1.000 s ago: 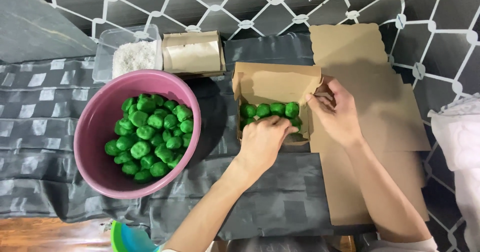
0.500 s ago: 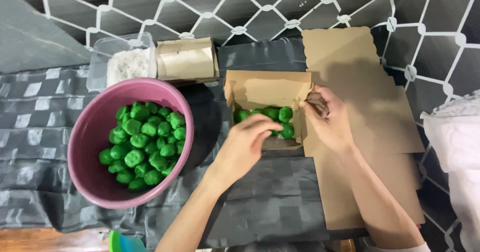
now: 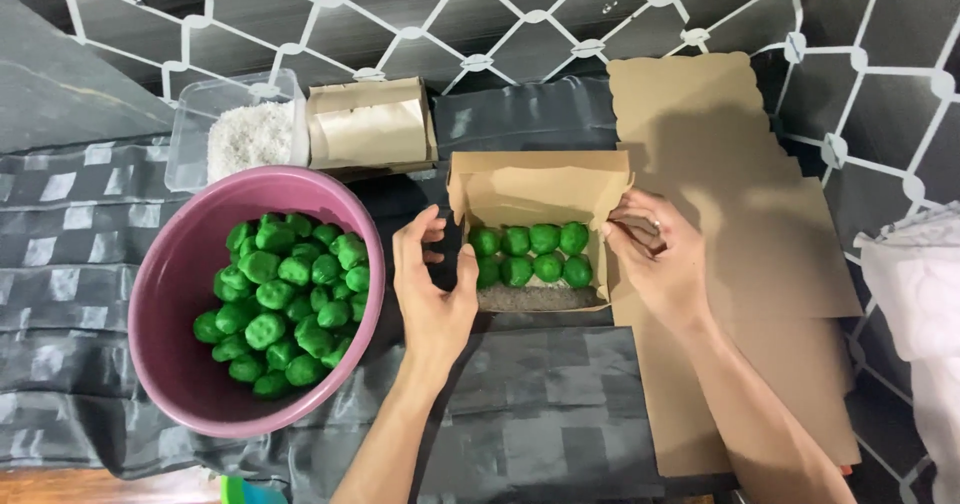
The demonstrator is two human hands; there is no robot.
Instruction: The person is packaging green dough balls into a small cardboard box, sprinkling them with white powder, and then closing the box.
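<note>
1. In the head view, a small brown cardboard box (image 3: 540,189) was seen standing open on a dark checked cloth (image 3: 540,434), with eight green balls (image 3: 532,254) lined up in two rows inside it.
2. The left hand (image 3: 432,284) was held just beside the box's left wall, fingers loosely curled and half open; nothing was gripped, and the thumb was touching or nearly touching that wall.
3. The right hand (image 3: 655,254) was placed against the box's right wall, its fingertips pinched on the wall's edge.
4. A purple bowl (image 3: 180,354) holding many more green balls was seen to the left of the box.
5. A clear tub of white shreds (image 3: 248,136) and a second brown box (image 3: 370,124) were set behind the bowl, and flat cardboard sheets (image 3: 760,264) lay under the right forearm.
</note>
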